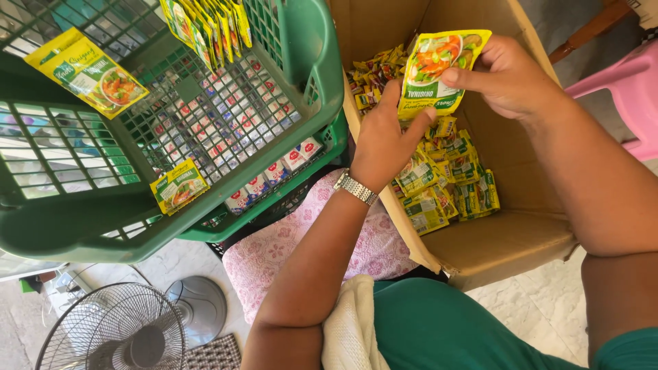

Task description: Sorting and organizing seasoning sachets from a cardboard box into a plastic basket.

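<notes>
Head view, looking down. From my remote seat both hands are up over the open brown cardboard box (507,240).

Hidden or unclear: the left palm is turned away from me, so I only see its back. The lower edge of the packet is covered by the left thumb and fingers. The box's top is cut off by the frame edge. How deep the heap in the box goes I cannot tell.

Left hand (384,144): metal-link wristwatch (356,187) on the wrist, fingers closed on the lower part of the yellow-and-green foil seasoning packet (439,68), thumb pressed on its front.

Right hand (510,75): thumb and fingers pinched on the packet's upper right edge. The packet is held between both hands, upright, above the box's left wall.

Outward: a loose heap of small yellow-green sachets (449,185) lies in the box under the hands. To the left, two stacked green plastic lattice baskets (308,103), tilted; several of the same yellow packets hang or rest on the upper one, and small red-and-white sachets (274,171) show through the mesh below. A pink floral cloth (274,253) sits under the left forearm, with a cream towel (349,322) on the green-clad lap. A grey pedestal fan (116,329) lies on the floor lower left; a pink plastic chair (624,89) sits at the right edge
</notes>
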